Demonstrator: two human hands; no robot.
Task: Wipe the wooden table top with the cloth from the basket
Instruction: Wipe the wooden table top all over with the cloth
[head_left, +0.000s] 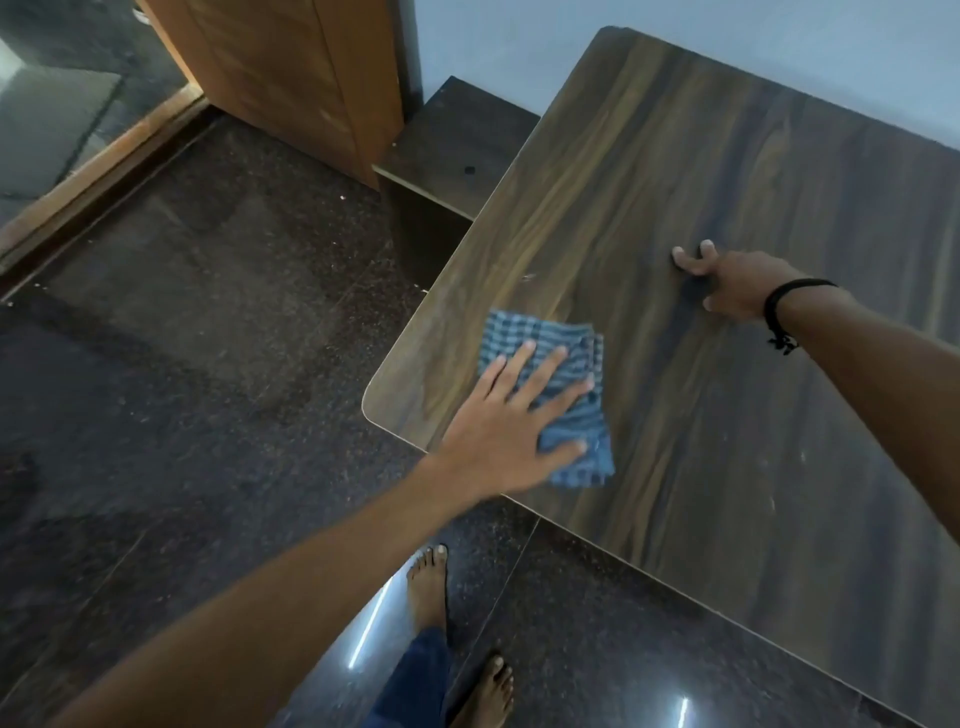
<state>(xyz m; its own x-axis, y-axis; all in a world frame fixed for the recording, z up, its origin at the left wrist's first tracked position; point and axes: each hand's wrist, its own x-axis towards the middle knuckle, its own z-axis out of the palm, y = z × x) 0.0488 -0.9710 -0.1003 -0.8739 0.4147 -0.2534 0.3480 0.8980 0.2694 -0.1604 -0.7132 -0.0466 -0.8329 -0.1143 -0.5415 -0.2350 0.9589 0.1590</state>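
We have the cloth (550, 405) lying flat on the bench (727, 415), near the bench's rounded near-left corner, and our left hand (511, 431) is spread open on top of it, fingers splayed and pressing down rather than gripping. The cloth sits directly under and just ahead of those fingers, its long side running roughly from the bench's near edge toward its far edge. Our right hand (727, 280) rests farther in on the bench, well apart from the cloth, fingers curled with the tips touching the wood; it holds nothing and seems to be bracing us. The left hand is plainly the nearer one, so we judge the wiping is its job. Most of the unwiped top appears to lie to the right of the cloth and beyond it, so the stroke likely goes that way, toward the braced hand.
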